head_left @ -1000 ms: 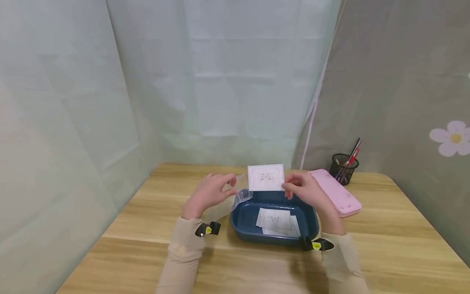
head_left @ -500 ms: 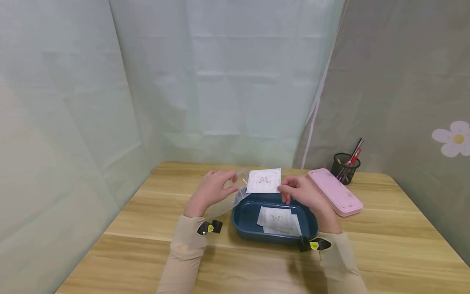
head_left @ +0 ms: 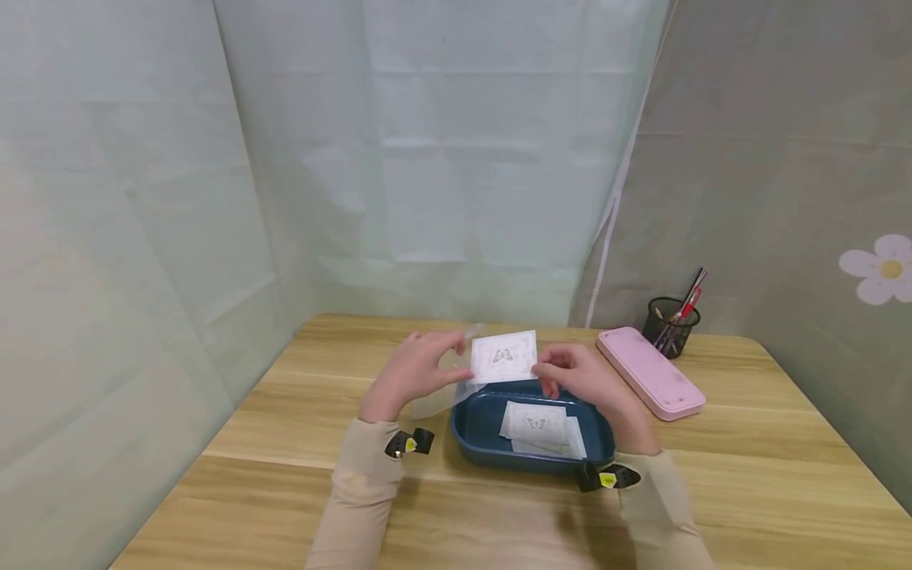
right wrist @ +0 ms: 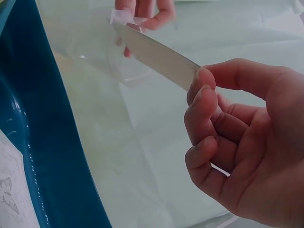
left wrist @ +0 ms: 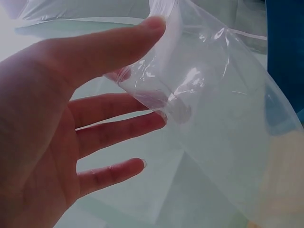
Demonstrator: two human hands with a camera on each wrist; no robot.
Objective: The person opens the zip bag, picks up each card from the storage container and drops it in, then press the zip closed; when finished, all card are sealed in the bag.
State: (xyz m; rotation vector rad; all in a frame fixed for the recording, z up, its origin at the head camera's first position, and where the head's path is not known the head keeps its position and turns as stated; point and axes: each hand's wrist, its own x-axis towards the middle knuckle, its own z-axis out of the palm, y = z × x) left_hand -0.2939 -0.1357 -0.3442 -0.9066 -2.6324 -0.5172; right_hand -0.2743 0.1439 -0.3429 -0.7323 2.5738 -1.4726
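Card point(head_left: 504, 358) at the mouth of a clear bag point(left wrist: 213, 71), near the far rim of a blue tray point(head_left: 476, 454)

Raised and slightly tilted in the head view: white card with butterfly print and patterned border, printed face toward the camera. Pinched at its right-hand end between thumb and fingertips of the right hand point(head_left: 583, 374), remaining fingers bent toward the palm. Opposite end overlapping the bag's mouth; impossible to tell whether inside it or merely in front. Bag held near its mouth by the left hand point(head_left: 413, 368), thumb set against the plastic, forefinger partly visible through it, other fingers loosely extended and spread; firmness of hold not discernible.

Within the tray: loosely overlapping stack of similar cards point(head_left: 536, 423), topmost also with butterfly print. To the right, flat on the wood-grain table point(head_left: 264, 435): pink case point(head_left: 650, 372), its far end close to a black mesh cup point(head_left: 664, 331) with pens point(head_left: 692, 298) leaning to one side. At both wrists, black straps point(head_left: 408, 443) over beige sleeves point(head_left: 356, 499). Behind: pale curtain point(head_left: 456, 174), and at right a grey one point(head_left: 741, 158) with a white flower motif point(head_left: 891, 269).
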